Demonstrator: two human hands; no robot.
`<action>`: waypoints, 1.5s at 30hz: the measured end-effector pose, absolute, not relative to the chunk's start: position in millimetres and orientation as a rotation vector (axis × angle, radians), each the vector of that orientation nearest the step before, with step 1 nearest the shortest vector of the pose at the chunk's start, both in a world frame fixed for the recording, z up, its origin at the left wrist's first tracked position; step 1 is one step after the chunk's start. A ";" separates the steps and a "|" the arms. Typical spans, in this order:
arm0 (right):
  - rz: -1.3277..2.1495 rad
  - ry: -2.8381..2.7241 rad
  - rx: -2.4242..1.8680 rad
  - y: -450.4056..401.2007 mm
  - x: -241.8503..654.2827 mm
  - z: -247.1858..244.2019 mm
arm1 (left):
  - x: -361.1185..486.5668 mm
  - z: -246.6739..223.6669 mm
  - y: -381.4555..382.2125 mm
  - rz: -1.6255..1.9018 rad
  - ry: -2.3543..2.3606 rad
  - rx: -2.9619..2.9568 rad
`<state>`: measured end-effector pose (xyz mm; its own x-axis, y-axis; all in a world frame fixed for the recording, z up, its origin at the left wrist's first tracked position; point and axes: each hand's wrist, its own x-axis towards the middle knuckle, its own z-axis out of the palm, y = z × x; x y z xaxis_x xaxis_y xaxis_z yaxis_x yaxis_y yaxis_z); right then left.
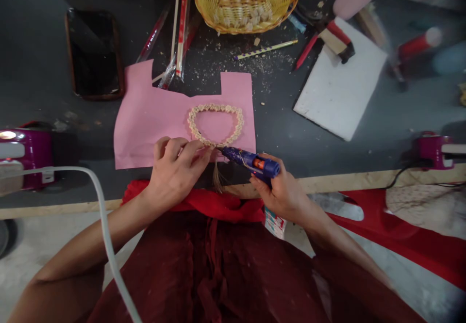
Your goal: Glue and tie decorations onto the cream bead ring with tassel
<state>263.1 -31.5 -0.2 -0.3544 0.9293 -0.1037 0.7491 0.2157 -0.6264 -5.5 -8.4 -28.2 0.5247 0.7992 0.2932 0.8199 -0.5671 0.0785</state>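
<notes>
A loop of small cream, flower-like pieces (239, 119) lies on a cut sheet of pink paper (145, 114). At the loop's lower edge my left hand (174, 170) has its fingers bent and pinched on it; the fingertips are partly hidden. My right hand (282, 189) is wrapped round the grip of a dark blue glue gun (243, 159), an orange part showing in its body. The gun's nozzle points left and meets the bottom of the loop, close to my left fingertips. Loose pale threads (217, 180) hang from the loop there.
A yellow wicker basket (247, 27) with small pale pieces stands at the back. A phone (95, 54) lies left, a striped pencil (267, 50) behind the paper, a white board (342, 90) with tools on the right. A white cable (104, 216) crosses my left arm.
</notes>
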 end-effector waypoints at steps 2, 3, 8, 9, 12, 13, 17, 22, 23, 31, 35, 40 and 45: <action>0.864 -2.205 -1.572 -31.1 263.0 0.1 | -5.5 -28.2 -8.4 -0.470 -1.420 -2.686; 0.858 -2.210 -1.562 -30.9 263.0 0.2 | -5.5 -28.1 -8.4 -0.476 -1.414 -2.684; 0.834 -2.215 -1.519 -30.4 264.6 0.6 | -5.0 -27.1 -8.3 -0.522 -1.440 -2.714; 0.839 -2.210 -1.521 -30.2 265.0 0.5 | -4.9 -26.9 -8.4 -0.519 -1.446 -2.724; 0.874 -2.192 -1.543 -29.3 266.0 0.2 | -4.8 -26.8 -8.8 -0.497 -1.440 -2.718; 0.889 -2.182 -1.548 -28.9 266.2 0.3 | -4.8 -27.0 -8.9 -0.494 -1.441 -2.713; 0.968 -2.129 -1.545 -27.3 267.5 2.7 | -5.0 -28.5 -8.7 -0.488 -1.463 -2.724; 1.154 -2.012 -1.508 -26.0 272.1 5.6 | -4.3 -28.7 -7.7 -0.467 -1.424 -2.676; 1.204 -1.933 -1.505 -25.3 273.6 5.7 | -4.2 -28.6 -7.6 -0.461 -1.427 -2.675; 1.317 -1.166 -1.536 -0.6 309.0 3.5 | -3.5 -24.5 -9.0 -0.481 -1.469 -2.689; 1.211 -1.059 -1.660 15.9 340.7 -4.7 | -2.9 -21.4 -9.0 -0.483 -1.462 -2.677; 0.616 -1.546 -2.192 21.9 368.3 -4.1 | -4.0 -23.1 -7.3 -0.492 -1.395 -2.676; -0.062 -1.902 -1.906 11.4 339.7 1.4 | -5.4 -27.2 -5.7 -0.539 -1.370 -2.682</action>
<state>339.7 11.4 1.4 0.0511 0.9400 0.3374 0.9600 0.0469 -0.2760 -5.4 -5.7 -27.2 0.5381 0.7692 0.3448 0.7980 -0.5966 0.0855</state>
